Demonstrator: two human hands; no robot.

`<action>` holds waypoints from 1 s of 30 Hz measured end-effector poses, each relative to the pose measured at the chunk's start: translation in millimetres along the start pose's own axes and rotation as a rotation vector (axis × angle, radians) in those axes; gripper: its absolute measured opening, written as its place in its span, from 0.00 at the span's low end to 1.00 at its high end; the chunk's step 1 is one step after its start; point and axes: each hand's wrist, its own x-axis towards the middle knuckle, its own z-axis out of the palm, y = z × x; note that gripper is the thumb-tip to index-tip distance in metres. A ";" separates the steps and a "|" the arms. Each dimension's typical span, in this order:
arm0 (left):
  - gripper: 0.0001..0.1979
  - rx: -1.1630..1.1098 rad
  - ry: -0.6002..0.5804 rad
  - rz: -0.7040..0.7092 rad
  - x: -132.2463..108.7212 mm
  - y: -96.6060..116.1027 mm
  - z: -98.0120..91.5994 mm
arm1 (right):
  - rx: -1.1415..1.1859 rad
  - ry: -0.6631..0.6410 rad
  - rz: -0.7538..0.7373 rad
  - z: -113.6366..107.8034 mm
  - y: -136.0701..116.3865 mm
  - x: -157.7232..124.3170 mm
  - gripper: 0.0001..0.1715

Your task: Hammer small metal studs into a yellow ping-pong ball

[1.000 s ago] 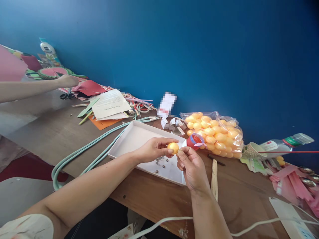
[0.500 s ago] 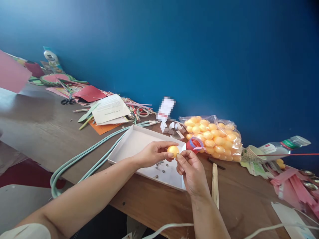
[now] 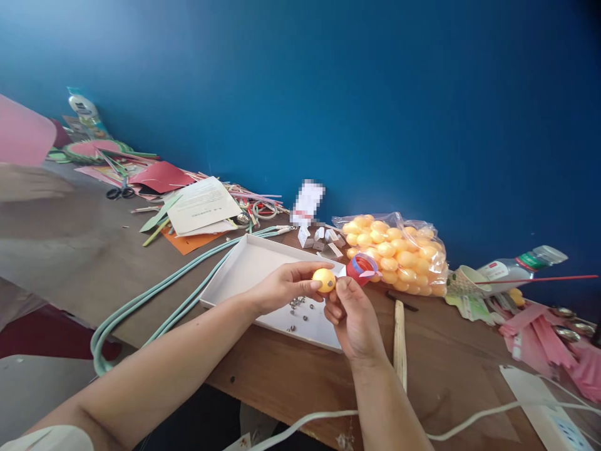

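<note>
Ball [image 3: 322,280], yellow and rounded with a small dark spot on its right side, is held up over the near right part of a shallow white tray [image 3: 256,266]. The left hand [image 3: 279,289] grasps it, thumb low and forefinger over the top. The right hand [image 3: 357,319] is just beside it, thumb and forefinger brought together at the ball's right edge, the other fingers curled in; whether a small item is pinched between those tips, I cannot tell.

Below the hands, small metallic beads [image 3: 295,303] lie scattered on the tray floor. Just beyond the tray's right end stands a red container [image 3: 358,270] with a bluish rim, next to a clear bag [image 3: 401,255] full of similar yellow balls. Small pale blocks [image 3: 323,235] sit behind the tray, and a mint-green cord [image 3: 141,308] loops along its left side.

Farther out on the wooden table [image 3: 282,369], a wooden stick [image 3: 400,341] lies to the right, papers [image 3: 204,208] and scissors [image 3: 120,191] to the left. At the far left, another person's hand [image 3: 35,185] shows blurred.
</note>
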 end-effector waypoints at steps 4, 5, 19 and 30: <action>0.23 -0.098 -0.032 -0.024 -0.1 -0.6 -1.0 | 0.018 0.004 -0.055 0.7 0.9 -1.5 0.14; 0.23 -0.122 -0.037 -0.036 -0.1 -0.7 -1.5 | 0.003 0.018 -0.058 0.4 1.5 -1.5 0.14; 0.23 0.187 0.297 -0.104 3.6 -0.1 -1.3 | -0.515 0.160 -0.159 -7.6 11.4 6.3 0.17; 0.19 0.217 0.394 -0.107 4.6 2.9 -3.3 | -1.327 0.023 -0.082 -13.9 14.5 4.5 0.07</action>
